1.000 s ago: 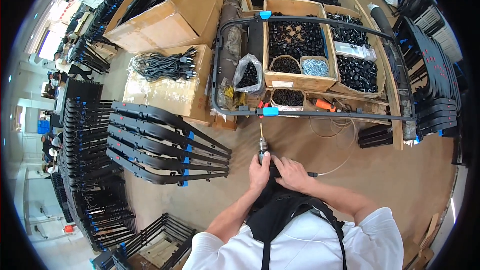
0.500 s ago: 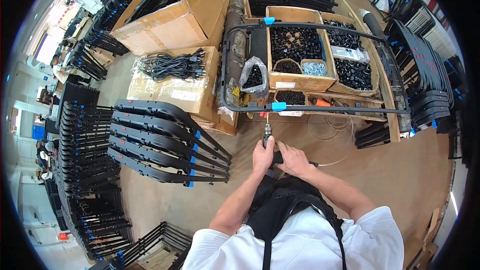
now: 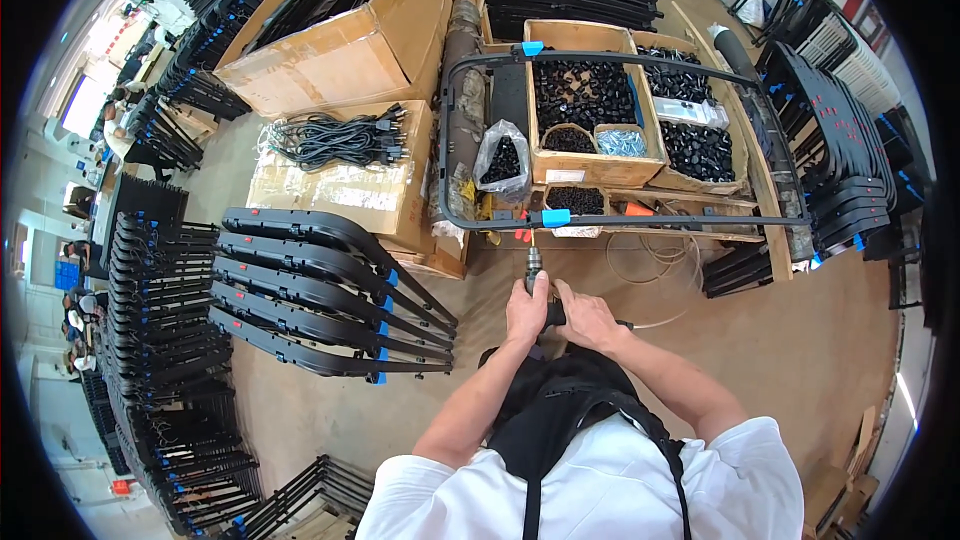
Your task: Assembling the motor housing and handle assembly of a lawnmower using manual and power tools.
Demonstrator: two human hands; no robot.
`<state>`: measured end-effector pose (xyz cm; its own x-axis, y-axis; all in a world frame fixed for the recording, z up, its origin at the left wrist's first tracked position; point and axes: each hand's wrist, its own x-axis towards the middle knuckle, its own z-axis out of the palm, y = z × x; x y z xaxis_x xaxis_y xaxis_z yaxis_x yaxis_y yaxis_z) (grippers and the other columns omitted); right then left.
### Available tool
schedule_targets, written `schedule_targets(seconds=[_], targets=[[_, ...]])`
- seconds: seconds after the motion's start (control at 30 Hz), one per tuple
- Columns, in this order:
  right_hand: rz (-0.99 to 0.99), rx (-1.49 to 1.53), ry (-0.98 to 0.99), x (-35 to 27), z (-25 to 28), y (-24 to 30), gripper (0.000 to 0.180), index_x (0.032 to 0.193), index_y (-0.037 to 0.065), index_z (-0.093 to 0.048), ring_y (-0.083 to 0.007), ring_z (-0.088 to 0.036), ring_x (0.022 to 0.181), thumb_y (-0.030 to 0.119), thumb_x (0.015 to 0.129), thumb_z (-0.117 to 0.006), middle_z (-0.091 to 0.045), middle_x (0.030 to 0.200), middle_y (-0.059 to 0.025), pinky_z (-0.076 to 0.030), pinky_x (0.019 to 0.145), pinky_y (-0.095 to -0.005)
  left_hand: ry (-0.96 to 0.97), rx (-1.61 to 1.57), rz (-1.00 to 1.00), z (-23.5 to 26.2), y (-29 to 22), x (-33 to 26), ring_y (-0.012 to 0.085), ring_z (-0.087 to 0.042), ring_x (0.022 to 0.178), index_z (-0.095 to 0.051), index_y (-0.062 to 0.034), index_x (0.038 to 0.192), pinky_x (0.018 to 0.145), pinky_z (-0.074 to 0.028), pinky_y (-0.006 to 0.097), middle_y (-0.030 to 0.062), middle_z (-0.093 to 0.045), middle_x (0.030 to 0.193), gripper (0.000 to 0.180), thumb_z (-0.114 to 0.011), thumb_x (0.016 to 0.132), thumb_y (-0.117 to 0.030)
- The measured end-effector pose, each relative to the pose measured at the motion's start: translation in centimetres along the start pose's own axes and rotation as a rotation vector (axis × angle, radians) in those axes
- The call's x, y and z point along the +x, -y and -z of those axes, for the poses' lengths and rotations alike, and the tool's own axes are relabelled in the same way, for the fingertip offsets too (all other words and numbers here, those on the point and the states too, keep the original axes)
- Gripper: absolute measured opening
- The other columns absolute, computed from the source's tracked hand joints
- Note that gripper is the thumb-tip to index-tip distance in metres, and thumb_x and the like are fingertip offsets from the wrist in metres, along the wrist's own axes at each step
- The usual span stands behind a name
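Note:
A drill point(image 3: 534, 262) with a metal chuck and a thin bit is held in both my hands, pointing away from me. My left hand point(image 3: 526, 312) is wrapped round its body behind the chuck, thumb on top. My right hand point(image 3: 588, 317) is closed round the rear part, its fingers partly hidden. The bit's tip is at the near rail of a black tubular frame point(image 3: 660, 221), beside a blue clip point(image 3: 556, 218); I cannot tell whether it touches. This rounded frame lies across the parts boxes, with another blue clip point(image 3: 533, 48) on its far rail.
Under the frame stand a carton of black caps point(image 3: 648, 175), a bag of black parts point(image 3: 503, 160) and a tray of small black pieces point(image 3: 575, 202). Left are a carton with coiled cables point(image 3: 335, 140) and stacked black frames point(image 3: 300, 285). A hose point(image 3: 655, 323) trails right. People work far left.
The view has shifted slightly, so the frame and boxes appear a little lower and further left. Both hands keep their grip on the drill, its bit still at the near rail.

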<state>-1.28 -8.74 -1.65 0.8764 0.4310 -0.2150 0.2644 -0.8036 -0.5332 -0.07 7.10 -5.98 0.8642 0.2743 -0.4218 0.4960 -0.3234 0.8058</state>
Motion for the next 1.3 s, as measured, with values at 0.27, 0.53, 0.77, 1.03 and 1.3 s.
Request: schedule_targets(seconds=[0.27,0.53,0.77,1.03,1.3], targets=[[0.001,-0.026,-0.011,0.6,0.2,-0.2,0.092,0.146,-0.004,-0.038,-0.0439,-0.072,0.104,0.028,0.076,-0.089,-0.073,0.110,-0.0289,-0.059,0.089,-0.0500,-0.013,-0.010,0.003,-0.4,0.0,0.9,0.0369,-0.070,0.097,-0.064,0.0012,0.105,0.087,-0.052,0.048,0.0233,-0.071,0.098,0.061,-0.061,0.101,-0.060],[0.152,-0.010,-0.086,0.9,-0.4,-0.4,0.061,0.128,0.004,-0.056,-0.0405,-0.061,0.120,0.022,0.079,-0.086,-0.054,0.133,-0.0187,-0.056,0.095,-0.0519,0.010,0.025,0.005,-0.2,-0.6,1.1,0.0411,-0.070,0.105,-0.065,0.0030,0.113,0.093,-0.052,0.048,0.0273,-0.072,0.108,0.064,-0.059,0.102,-0.060],[0.126,0.000,-0.062,0.2,-0.8,0.0,0.061,0.128,0.003,-0.056,-0.0396,-0.060,0.122,0.022,0.078,-0.086,-0.053,0.135,-0.0179,-0.056,0.096,-0.0525,0.006,-0.055,0.000,-0.4,0.6,0.6,0.0349,-0.069,0.099,-0.065,0.0035,0.111,0.090,-0.052,0.046,0.0242,-0.072,0.104,0.063,-0.062,0.101,-0.058],[0.104,0.016,-0.044,-0.6,-1.1,0.1,0.061,0.128,0.002,-0.058,-0.0402,-0.061,0.121,0.017,0.076,-0.085,-0.053,0.134,-0.0190,-0.056,0.096,-0.0511,-0.007,-0.025,0.003,-0.3,0.8,-0.3,0.0305,-0.067,0.094,-0.066,0.0032,0.108,0.087,-0.052,0.045,0.0200,-0.072,0.099,0.061,-0.062,0.102,-0.057],[0.090,-0.018,-0.012,-2.2,-1.1,-0.1,0.059,0.125,0.004,-0.055,-0.0409,-0.065,0.114,0.020,0.077,-0.085,-0.054,0.126,-0.0203,-0.057,0.092,-0.0531,-0.006,-0.119,0.023,-1.4,2.9,-1.2,0.0259,-0.063,0.089,-0.066,0.0015,0.103,0.084,-0.051,0.042,0.0144,-0.069,0.093,0.057,-0.061,0.104,-0.055]])
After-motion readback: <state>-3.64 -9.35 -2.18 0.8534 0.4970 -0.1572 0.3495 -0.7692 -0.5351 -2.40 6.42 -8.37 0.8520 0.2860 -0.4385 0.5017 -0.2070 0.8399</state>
